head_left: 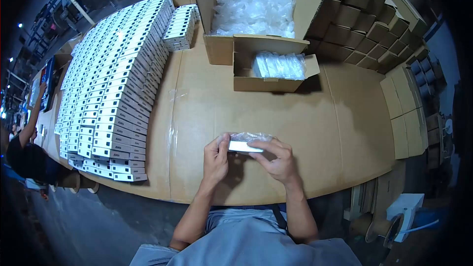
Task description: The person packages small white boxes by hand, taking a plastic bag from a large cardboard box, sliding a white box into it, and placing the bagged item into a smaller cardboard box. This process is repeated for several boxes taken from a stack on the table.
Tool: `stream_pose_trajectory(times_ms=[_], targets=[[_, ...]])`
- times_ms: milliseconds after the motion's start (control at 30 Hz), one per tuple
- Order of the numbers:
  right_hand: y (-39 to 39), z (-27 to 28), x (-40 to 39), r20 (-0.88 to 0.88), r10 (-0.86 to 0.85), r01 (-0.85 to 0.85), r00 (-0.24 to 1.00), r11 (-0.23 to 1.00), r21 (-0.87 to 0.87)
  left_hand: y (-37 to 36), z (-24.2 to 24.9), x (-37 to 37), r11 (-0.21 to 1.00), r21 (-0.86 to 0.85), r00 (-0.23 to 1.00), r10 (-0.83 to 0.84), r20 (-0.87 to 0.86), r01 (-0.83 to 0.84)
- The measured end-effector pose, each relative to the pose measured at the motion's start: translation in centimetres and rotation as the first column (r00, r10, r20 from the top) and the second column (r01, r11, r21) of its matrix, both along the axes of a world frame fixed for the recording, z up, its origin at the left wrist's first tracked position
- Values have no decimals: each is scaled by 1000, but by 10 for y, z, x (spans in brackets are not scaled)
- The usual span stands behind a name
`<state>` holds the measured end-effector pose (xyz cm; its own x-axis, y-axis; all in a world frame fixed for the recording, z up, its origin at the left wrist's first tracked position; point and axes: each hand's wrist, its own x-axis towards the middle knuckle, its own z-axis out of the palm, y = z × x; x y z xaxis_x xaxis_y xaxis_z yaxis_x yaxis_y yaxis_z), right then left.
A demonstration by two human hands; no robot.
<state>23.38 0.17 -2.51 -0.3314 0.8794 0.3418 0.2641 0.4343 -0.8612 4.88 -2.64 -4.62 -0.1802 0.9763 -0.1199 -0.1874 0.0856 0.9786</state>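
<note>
Between my two hands, low over the cardboard-covered table [256,180], is a small white box [240,146] with a clear plastic bag [251,136] along its far side. My left hand [216,155] pinches the box's left end between thumb and fingers. On the right, my right hand [279,157] grips the other end, its fingers laid across the top and the thumb below. Farther out stands a small open carton [266,84] holding several white boxes in clear plastic [279,65].
Many stacked white boxes [116,88] fill the table's left side. A large open carton [219,49] of clear plastic bags [253,5] stands at the back. Brown cartons [364,22] are piled at the back right, more [406,113] at the right edge. Another person [29,143] is far left.
</note>
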Motion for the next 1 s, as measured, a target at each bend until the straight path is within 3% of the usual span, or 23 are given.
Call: stream_pose_trajectory(times_ms=[133,333,433,500,567,667,767,800,867,1000], targets=[[3,8,-2,45,5,-9,999,996,86,-2,10,-6,1000,12,1000,-12,12,12],[5,6,-2,65,40,-43,997,998,50,1,7,-13,997,49,998,-64,25,63],[3,18,3,-2,13,-13,1000,999,-47,2,26,-11,986,165,996,17,86,-31],[5,16,9,36,32,-33,999,999,12,2,23,-21,946,286,986,-126,-111,153],[8,17,13,76,36,-42,996,996,78,5,28,-29,865,384,908,-169,-384,323],[8,24,12,96,25,-33,995,996,83,8,15,-37,851,297,866,-300,-401,433],[5,37,2,89,-74,58,993,984,169,7,28,-32,912,151,905,-336,-262,382],[7,36,5,151,-28,-8,988,974,228,7,29,-32,922,89,913,-353,-206,377],[13,32,13,275,52,-144,960,933,328,7,26,-36,915,103,898,-353,-263,390],[20,42,12,280,139,-224,950,926,303,10,29,-41,918,85,901,-357,-247,387]])
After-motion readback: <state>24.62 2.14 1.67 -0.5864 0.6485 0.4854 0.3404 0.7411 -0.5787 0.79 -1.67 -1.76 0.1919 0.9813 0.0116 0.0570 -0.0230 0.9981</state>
